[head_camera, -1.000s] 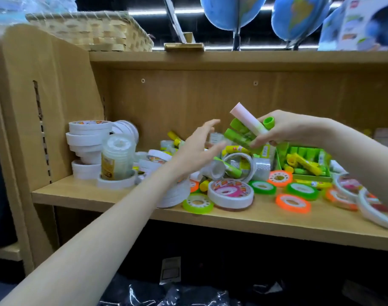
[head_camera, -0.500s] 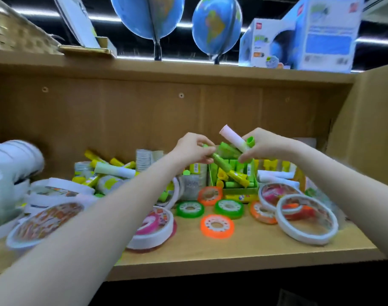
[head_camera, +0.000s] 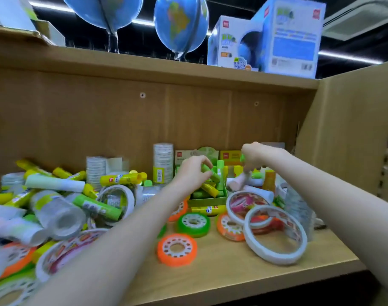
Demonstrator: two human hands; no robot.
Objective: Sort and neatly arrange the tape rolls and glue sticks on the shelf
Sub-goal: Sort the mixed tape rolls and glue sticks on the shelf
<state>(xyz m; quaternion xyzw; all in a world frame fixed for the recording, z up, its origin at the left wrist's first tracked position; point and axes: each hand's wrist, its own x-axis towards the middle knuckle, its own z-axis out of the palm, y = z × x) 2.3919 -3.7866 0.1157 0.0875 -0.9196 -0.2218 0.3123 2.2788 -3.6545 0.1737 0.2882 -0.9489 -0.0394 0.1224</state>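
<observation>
A: Where are the hands?

B: Both reach deep into the shelf (head_camera: 244, 274), forearms running in from the lower corners. The left hand (head_camera: 192, 173) is knuckles-up, fingers curled down and pinching a green glue stick (head_camera: 207, 172) above the green box (head_camera: 207, 200) of glue sticks. The right hand (head_camera: 253, 154) is just right of it, wrist bent down, closed around a pale pink-and-white glue stick (head_camera: 238, 182) that points down and left, with something green at the knuckles.

A: Are they touching?

B: No, apart, with upright green sticks in the box between them.

A: And the rest of the stock?

B: In front of the box lie a green tape roll (head_camera: 194, 224) and an orange tape roll (head_camera: 177, 249) flat on the board. To the right, a large white tape ring (head_camera: 276, 234) leans on another white ring with a red print (head_camera: 244, 205). Left of the left forearm is a heap of yellow and green glue sticks (head_camera: 120, 178), clear tape stacks and white rings, blurred toward the frame edge.

A: Room to move?

B: Bare board shows along the front edge, right of the orange roll. The side panel (head_camera: 354, 140) closes the right end near the right forearm; the back panel stands just behind the box. Two globes (head_camera: 181, 25) and a white-blue carton (head_camera: 288, 34) sit on the board above.
</observation>
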